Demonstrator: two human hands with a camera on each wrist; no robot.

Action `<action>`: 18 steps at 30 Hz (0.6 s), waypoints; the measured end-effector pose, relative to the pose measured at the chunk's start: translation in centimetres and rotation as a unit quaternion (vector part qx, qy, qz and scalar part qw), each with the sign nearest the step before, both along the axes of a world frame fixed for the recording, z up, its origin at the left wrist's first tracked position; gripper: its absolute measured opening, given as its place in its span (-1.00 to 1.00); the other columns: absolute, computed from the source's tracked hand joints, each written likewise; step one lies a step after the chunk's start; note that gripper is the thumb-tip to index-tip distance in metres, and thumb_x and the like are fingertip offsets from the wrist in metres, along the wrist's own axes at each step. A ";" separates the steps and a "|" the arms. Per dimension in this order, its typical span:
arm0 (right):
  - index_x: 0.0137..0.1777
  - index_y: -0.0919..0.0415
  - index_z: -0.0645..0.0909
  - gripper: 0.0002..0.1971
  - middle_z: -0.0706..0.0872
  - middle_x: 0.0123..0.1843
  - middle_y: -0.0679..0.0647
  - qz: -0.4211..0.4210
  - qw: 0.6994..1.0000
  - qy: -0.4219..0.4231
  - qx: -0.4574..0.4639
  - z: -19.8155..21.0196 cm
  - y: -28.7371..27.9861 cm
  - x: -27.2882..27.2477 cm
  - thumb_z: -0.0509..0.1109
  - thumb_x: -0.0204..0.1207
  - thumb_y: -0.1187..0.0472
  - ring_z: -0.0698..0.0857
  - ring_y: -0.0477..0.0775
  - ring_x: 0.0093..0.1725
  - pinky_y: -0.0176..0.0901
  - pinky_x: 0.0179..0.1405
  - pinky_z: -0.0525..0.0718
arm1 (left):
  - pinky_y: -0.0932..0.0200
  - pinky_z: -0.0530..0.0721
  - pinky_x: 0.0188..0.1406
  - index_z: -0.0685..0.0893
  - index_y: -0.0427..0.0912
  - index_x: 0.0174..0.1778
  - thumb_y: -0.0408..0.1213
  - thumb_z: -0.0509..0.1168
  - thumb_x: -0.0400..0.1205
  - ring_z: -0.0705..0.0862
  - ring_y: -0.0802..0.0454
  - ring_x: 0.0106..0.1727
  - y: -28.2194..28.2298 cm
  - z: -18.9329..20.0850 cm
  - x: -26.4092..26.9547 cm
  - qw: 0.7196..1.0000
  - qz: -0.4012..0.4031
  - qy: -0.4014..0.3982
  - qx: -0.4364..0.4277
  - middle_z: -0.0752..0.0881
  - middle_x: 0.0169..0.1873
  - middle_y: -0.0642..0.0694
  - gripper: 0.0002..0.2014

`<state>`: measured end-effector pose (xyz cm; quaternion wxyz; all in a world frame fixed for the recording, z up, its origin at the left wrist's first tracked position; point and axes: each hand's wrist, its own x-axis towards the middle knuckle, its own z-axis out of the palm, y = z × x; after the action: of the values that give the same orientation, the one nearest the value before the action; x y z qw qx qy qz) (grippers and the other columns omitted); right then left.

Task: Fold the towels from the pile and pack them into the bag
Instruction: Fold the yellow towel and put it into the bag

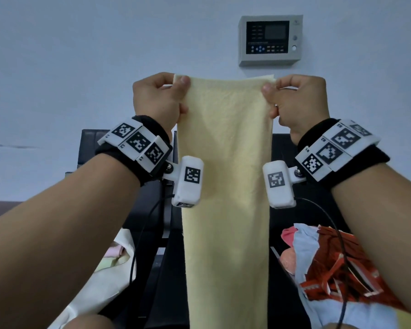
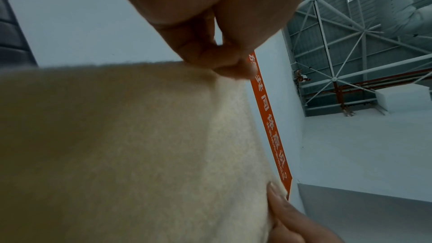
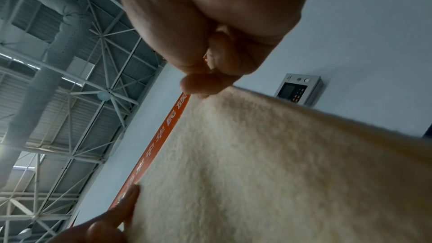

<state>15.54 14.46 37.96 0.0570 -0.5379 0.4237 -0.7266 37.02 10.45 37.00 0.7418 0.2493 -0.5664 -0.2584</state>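
Note:
A pale yellow towel (image 1: pixel 226 176) hangs long and straight in front of me, held up by its two top corners. My left hand (image 1: pixel 159 96) pinches the top left corner between thumb and curled fingers. My right hand (image 1: pixel 294 98) pinches the top right corner the same way. In the left wrist view the towel (image 2: pixel 131 147) fills the lower left under my fingers (image 2: pixel 233 67). The right wrist view shows the towel (image 3: pixel 280 169) filling the lower right below my fingers (image 3: pixel 205 84). A pile of towels (image 1: pixel 318 257), red-patterned, light blue and pink, lies at the lower right. A cream bag (image 1: pixel 100 281) sits at the lower left.
A dark table (image 1: pixel 166 269) lies below, behind the hanging towel. A grey control panel (image 1: pixel 269 40) is mounted on the white wall ahead. Black cables (image 1: pixel 342 257) run down from the wrist cameras over the pile.

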 end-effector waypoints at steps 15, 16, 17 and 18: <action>0.01 0.26 0.54 -0.87 0.70 -0.15 0.06 0.047 0.995 0.001 0.093 -3.7 -4.4 -0.8 0.34 0.75 0.20 0.88 0.04 -0.25 -0.28 -0.46 0.68 | -0.13 0.86 -0.09 0.67 -0.16 -0.10 -0.26 0.37 0.75 0.86 -0.05 -0.22 -4.2 -3.5 -1.6 0.996 -0.060 -0.008 0.071 0.71 -0.19 -0.06 -0.87; 0.02 0.27 0.54 -0.86 0.71 -0.14 0.08 0.047 0.994 0.005 0.101 -4.2 -5.2 -1.0 0.33 0.75 0.19 0.88 0.04 -0.25 -0.28 -0.45 0.69 | -0.13 0.85 -0.09 0.66 -0.16 -0.10 -0.26 0.37 0.76 0.87 -0.05 -0.22 -4.9 -3.9 -1.7 0.995 -0.059 -0.011 0.077 0.71 -0.18 -0.06 -0.87; 0.01 0.26 0.54 -0.86 0.72 -0.14 0.09 0.045 0.993 0.008 0.109 -4.7 -6.0 -1.1 0.32 0.76 0.19 0.88 0.03 -0.24 -0.29 -0.43 0.71 | -0.14 0.85 -0.09 0.66 -0.16 -0.10 -0.26 0.36 0.76 0.87 -0.05 -0.21 -5.6 -4.3 -1.8 0.995 -0.057 -0.013 0.083 0.72 -0.18 -0.06 -0.88; -0.01 0.25 0.53 -0.85 0.74 -0.13 0.11 0.046 0.992 0.010 0.117 -5.2 -6.9 -1.2 0.31 0.76 0.18 0.88 0.03 -0.24 -0.28 -0.41 0.73 | -0.15 0.85 -0.08 0.66 -0.15 -0.10 -0.26 0.36 0.76 0.88 -0.05 -0.20 -6.5 -4.8 -2.0 0.994 -0.054 -0.017 0.089 0.72 -0.17 -0.06 -0.88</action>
<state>14.32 7.57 32.77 0.1488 -0.5537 0.4814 -0.6630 35.06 4.00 32.20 0.6919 0.2879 -0.5660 -0.3437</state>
